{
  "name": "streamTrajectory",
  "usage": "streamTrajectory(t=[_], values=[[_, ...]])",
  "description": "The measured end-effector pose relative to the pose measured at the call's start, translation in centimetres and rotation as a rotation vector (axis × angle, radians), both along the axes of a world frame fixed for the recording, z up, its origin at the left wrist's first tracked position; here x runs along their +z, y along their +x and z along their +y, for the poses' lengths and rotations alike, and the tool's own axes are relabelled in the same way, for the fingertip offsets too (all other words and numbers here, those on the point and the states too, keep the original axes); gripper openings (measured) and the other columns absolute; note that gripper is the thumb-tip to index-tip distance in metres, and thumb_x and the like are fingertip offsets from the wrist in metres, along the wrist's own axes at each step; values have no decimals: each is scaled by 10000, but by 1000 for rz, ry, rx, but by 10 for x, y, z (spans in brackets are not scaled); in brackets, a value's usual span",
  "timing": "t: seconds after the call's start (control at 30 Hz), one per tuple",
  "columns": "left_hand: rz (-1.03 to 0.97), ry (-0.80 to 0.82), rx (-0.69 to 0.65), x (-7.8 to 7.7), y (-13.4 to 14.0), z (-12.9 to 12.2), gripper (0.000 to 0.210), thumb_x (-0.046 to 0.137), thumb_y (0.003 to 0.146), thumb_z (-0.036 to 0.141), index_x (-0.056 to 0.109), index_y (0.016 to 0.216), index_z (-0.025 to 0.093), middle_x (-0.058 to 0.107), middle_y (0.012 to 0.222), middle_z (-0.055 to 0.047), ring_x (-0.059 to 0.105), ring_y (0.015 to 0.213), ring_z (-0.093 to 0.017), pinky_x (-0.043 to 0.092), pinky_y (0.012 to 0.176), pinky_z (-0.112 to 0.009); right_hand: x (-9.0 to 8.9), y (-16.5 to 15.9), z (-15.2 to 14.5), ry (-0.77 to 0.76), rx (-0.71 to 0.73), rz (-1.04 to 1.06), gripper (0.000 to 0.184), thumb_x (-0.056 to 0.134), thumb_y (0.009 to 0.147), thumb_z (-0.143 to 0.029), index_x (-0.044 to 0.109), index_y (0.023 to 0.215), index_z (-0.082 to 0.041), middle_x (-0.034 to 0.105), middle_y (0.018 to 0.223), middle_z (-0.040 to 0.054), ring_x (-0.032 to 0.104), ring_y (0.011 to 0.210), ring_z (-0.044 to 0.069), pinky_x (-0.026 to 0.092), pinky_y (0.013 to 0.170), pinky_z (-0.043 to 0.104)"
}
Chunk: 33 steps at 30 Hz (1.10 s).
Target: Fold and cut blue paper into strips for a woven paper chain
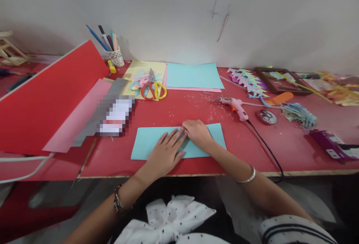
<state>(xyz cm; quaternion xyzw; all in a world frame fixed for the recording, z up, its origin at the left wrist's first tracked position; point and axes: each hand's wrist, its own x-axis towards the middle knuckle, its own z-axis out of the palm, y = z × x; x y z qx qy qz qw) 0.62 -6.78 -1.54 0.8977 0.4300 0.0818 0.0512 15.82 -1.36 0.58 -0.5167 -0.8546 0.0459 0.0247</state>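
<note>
A light blue sheet of paper [143, 143], seemingly folded, lies lengthwise near the table's front edge. My left hand [165, 150] rests flat on its middle, fingers stretched and a little apart. Over the paper's far edge is my right hand [196, 132], its fingers curled together and touching my left fingertips. Whatever is under or between those right fingers is hidden. Beyond the hands, red- and yellow-handled scissors [153, 87] lie on coloured paper scraps. To the right rests a pink glue gun [235, 106] with a black cord.
More light blue paper [193, 76] lies by the wall. At the left are a phone [116, 117], pink paper [78, 119], a leaning red board [56, 102] and a pen cup [116, 56]. A brown tray [280, 81], round tin [266, 117] and purple box [333, 145] stand right.
</note>
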Motion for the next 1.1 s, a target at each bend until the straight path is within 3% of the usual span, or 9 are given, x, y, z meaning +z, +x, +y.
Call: streamTrajectory(t=[0.27,0.5,0.63,0.77,0.93,1.1], values=[[19,3,44,-1,-36,0,508,244,894,459,338,1330,215,361,1397,-45,305,1282,-218,274,1030,-421,-2,-2,1,10,-29,-13,226,394,891,-221,572,769,-153,607,752,37,514,708,138,236,607,257],[86,45,86,-8,-76,-10,503,156,909,434,341,1333,237,382,1385,-38,315,1280,-201,292,1020,-381,3,-4,0,-18,-59,-37,214,421,877,-214,570,739,-148,606,741,38,509,678,136,233,593,251],[103,14,49,-6,-87,-16,485,205,900,454,318,1340,285,344,1408,-47,283,1296,-206,314,1006,-362,5,-6,-1,-24,-75,-44,218,419,877,-219,571,736,-152,610,747,39,510,682,138,226,598,255],[126,-66,-3,3,-74,-19,513,294,859,528,323,1330,327,280,1431,-109,251,1301,-299,320,984,-470,4,-7,-1,-11,-78,-40,213,419,873,-208,572,736,-155,618,749,41,514,686,138,227,603,256],[134,-173,-54,16,-32,-23,617,425,773,600,300,1329,362,215,1447,-142,194,1300,-387,221,945,-657,4,-7,-2,-5,-76,-45,206,422,875,-215,576,753,-153,626,765,45,524,707,143,231,609,256],[117,-231,-133,18,-22,-24,719,444,707,672,290,1332,353,203,1451,-128,191,1300,-389,183,928,-698,5,-6,-1,-8,-61,-54,217,413,883,-221,579,762,-151,627,771,46,530,718,144,234,610,253]])
